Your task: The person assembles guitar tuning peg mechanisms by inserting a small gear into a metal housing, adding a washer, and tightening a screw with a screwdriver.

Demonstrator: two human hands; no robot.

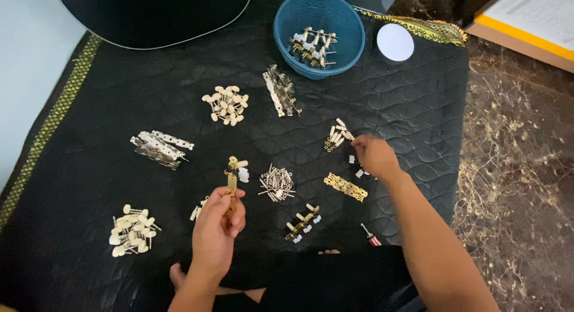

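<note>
in the head view, a black quilted cloth (119,108) is spread over a marble floor (520,168). many small metal parts are laid out on it in little heaps.

low in the middle of the frame, the left hand (218,231) is closed around a gold metal strip (230,189). the strip is held upright, and cream knobs are seen at its top end.

right of the middle, the right hand (373,156) is stretched out, with its fingers pinched narrow at a small heap of cream pegs (338,135). it cannot be told if a peg is held. small white bits (359,171) are seen just under this hand, and a flat gold strip (345,187) is laid just below it.

between the two hands a heap of silver pins (276,184) is found. below that, a finished gold strip with knobs (302,222) is laid slanted. a small red-handled tool (371,235) is seen near the right arm.

at the upper middle a blue basket (353,34) is placed, with finished parts inside. a white round lid (395,42) is laid just right of it. silver plates (281,90) are laid below the basket.

a heap of cream knobs (225,104) is seen left of those plates. more silver plates (160,147) are found at the left, and another heap of cream knobs (133,231) at the lower left.
</note>
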